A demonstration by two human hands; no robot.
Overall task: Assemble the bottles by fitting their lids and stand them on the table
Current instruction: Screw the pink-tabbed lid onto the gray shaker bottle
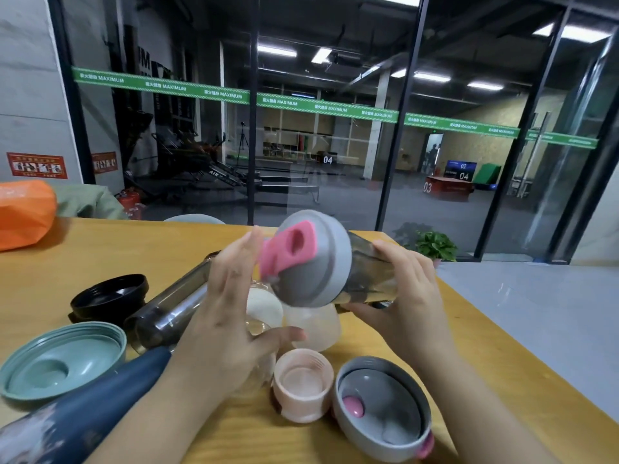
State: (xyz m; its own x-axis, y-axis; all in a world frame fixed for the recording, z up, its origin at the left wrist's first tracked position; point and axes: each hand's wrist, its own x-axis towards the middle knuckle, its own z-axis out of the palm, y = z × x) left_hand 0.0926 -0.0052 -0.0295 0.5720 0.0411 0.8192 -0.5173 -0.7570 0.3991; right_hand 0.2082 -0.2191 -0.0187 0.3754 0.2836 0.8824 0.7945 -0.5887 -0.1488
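The smoky clear bottle [375,272] is held in the air above the desk [67,256], lying close to level. Its long axis runs from the right hand [407,296] toward the left hand [227,316], and its capped end points at the camera and a little up. A grey lid [321,262] with a pink flip tab [289,247] sits on that end. The right hand wraps the bottle's body from behind and below, fingers curled round it. The left hand is spread open beside the lid, fingertips near the pink tab, gripping nothing.

Below the held bottle, between the two hands, a frosted pale cup [315,324] rests on the desk. Nearer the camera than the right hand sit a peach threaded cap [303,385] and a second grey lid [383,406], both with the inside up. Behind the left hand a dark clear bottle [170,309] lies on its side. Further left of that hand sit a black lid [109,296] and a teal lid [63,360], and a navy bottle [87,413] lies under the left forearm.
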